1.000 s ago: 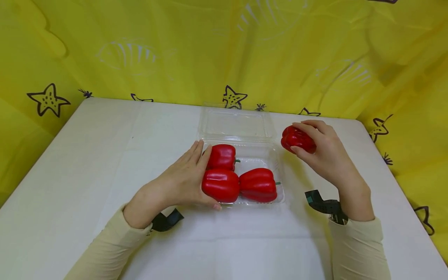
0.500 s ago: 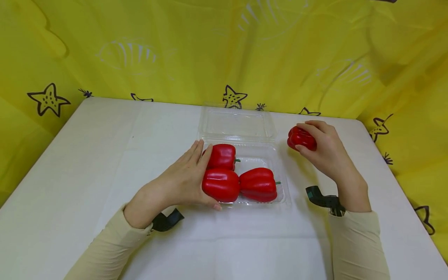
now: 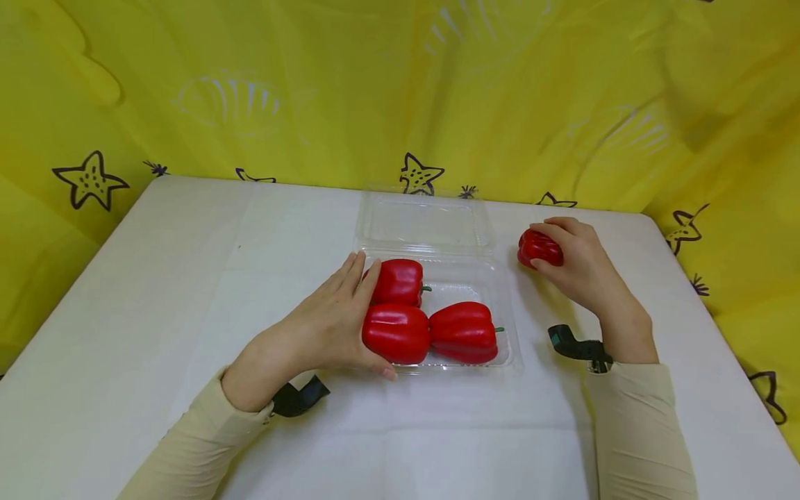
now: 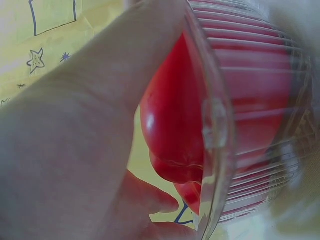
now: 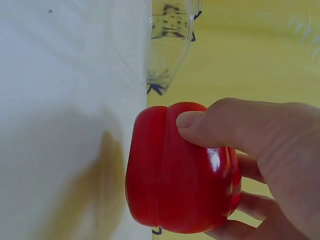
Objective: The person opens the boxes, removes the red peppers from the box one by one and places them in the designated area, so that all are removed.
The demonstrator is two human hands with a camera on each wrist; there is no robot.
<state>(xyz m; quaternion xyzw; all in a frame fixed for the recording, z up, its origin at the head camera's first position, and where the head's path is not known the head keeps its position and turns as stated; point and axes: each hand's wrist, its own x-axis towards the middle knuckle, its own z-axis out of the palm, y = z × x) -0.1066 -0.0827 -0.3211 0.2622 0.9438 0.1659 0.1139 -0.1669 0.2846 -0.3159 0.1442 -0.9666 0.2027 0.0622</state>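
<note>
Plainly, right hand (image 3: 581, 267) grips red pepper (image 5: 172, 172); left hand (image 3: 325, 319) — fingers straight — touches container (image 3: 459, 292).

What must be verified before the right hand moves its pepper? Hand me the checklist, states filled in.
1. Right hand gripping the held bell pepper: ok, thumb and fingers on opposite sides.
2. Clear plastic lid open: ok, folded back beyond the tray.
3. Left hand at the tray's left side: ok.
4. Space in the tray: ok, bare floor shows at far right.
5. Held bell pepper above the tray: not ok, off to its right.
6. Its stem direction: cannot tell, stem hidden.
</note>
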